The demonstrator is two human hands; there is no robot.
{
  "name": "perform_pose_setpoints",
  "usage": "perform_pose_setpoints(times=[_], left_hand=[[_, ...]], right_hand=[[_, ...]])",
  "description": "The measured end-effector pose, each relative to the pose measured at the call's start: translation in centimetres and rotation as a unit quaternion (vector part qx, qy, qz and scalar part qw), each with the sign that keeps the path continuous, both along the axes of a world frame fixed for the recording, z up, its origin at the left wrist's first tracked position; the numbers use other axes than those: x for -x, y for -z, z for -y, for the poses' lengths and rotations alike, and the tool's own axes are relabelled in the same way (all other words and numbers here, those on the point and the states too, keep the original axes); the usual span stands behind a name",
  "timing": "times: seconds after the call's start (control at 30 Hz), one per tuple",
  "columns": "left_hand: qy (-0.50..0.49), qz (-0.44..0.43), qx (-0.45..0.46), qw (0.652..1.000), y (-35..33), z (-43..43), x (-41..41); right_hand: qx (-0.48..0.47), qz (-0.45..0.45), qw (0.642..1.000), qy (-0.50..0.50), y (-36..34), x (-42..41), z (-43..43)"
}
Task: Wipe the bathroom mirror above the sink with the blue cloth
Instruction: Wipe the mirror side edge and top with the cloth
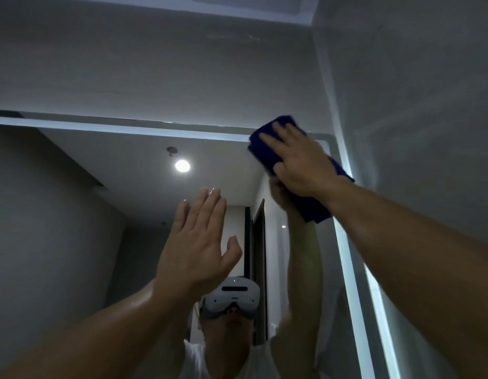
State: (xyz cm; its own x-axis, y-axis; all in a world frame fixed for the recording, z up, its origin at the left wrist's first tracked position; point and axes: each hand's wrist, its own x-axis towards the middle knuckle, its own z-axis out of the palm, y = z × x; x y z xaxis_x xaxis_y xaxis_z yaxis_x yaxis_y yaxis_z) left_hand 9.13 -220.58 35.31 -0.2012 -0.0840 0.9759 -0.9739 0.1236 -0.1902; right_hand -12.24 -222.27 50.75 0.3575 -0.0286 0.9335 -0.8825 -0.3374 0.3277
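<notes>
Upper right of frame, my right hand (300,162) is pressing the blue cloth (314,209) flat-fingered on the mirror (100,214) corner. My left hand (199,250) is hovering open, empty. Next probably needs sweeping leftward.

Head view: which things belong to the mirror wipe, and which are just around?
Job: mirror; cloth; right hand, flat on the cloth at the mirror's top right corner; left hand, open, raised at the glass.
Just there, seen reflected: ceiling light; door; headset.
</notes>
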Motion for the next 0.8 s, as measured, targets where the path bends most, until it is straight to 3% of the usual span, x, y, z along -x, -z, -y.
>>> perform_pose_setpoints(times=[0.1, 0.17, 0.23, 0.33, 0.43, 0.5, 0.7, 0.8], left_hand=[[-0.007, -0.005, -0.006, 1.0, 0.0, 0.1, 0.0], [0.001, -0.005, -0.007, 1.0, 0.0, 0.2, -0.1], [0.008, -0.003, -0.002, 1.0, -0.1, 0.3, -0.3], [0.006, 0.008, -0.003, 1.0, 0.0, 0.4, -0.3], [0.01, 0.017, -0.01, 1.0, 0.1, 0.3, -0.3], [0.012, 0.016, -0.014, 1.0, 0.1, 0.2, -0.2], [0.004, 0.009, -0.016, 1.0, 0.0, 0.1, -0.1], [-0.005, 0.007, -0.018, 1.0, 0.0, 0.2, -0.2]], right_hand=[[-0.031, 0.189, 0.981, -0.002, -1.3, 1.4, 0.6], [-0.037, 0.242, 0.97, -0.009, -0.1, -0.2, 0.7], [-0.025, 0.216, 0.976, -0.007, 2.2, -2.1, 0.6], [-0.018, 0.08, 0.997, -0.01, 4.9, -2.0, 0.5], [-0.04, 0.001, 0.999, -0.009, 3.1, 1.3, 0.0], [-0.043, 0.032, 0.999, 0.002, 0.6, 3.3, 0.3], [-0.034, 0.244, 0.969, 0.003, -4.7, 3.5, 1.7], [-0.033, 0.238, 0.971, 0.009, -5.8, 3.6, 2.1]])
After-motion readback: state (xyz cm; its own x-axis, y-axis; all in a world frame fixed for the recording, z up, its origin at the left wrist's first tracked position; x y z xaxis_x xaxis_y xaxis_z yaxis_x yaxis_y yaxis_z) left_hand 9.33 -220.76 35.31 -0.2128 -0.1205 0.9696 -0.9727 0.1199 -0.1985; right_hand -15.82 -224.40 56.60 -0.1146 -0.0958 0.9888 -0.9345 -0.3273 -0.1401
